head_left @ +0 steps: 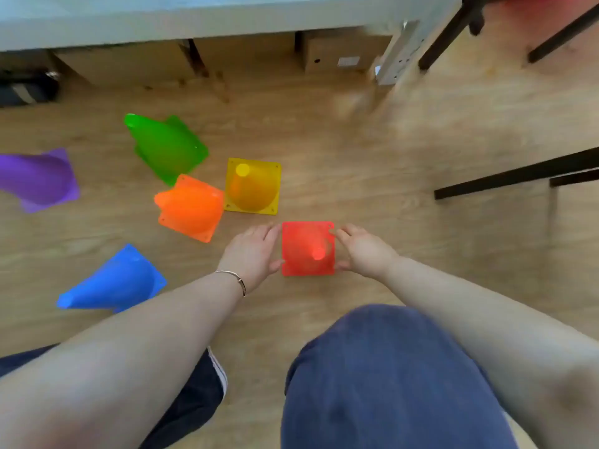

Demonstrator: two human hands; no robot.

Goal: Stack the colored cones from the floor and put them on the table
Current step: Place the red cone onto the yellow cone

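A red cone (306, 249) stands upright on the wooden floor. My left hand (256, 252) touches its base on the left edge and my right hand (361, 251) touches the right edge, fingers curled around the base. Just beyond stands a yellow cone (252, 187), upright. An orange cone (191, 207) lies tipped beside it, and a green cone (165, 147) lies on its side behind that. Farther left, a purple cone (39, 179) and a blue cone (113, 283) also lie on their sides. The light table (194, 17) runs along the top.
Cardboard boxes (337, 53) sit under the table beside a white table leg (400, 53). A black bag (27, 87) is at far left. Dark chair legs (518, 175) stretch across the right. My knees in blue trousers (382, 377) fill the bottom.
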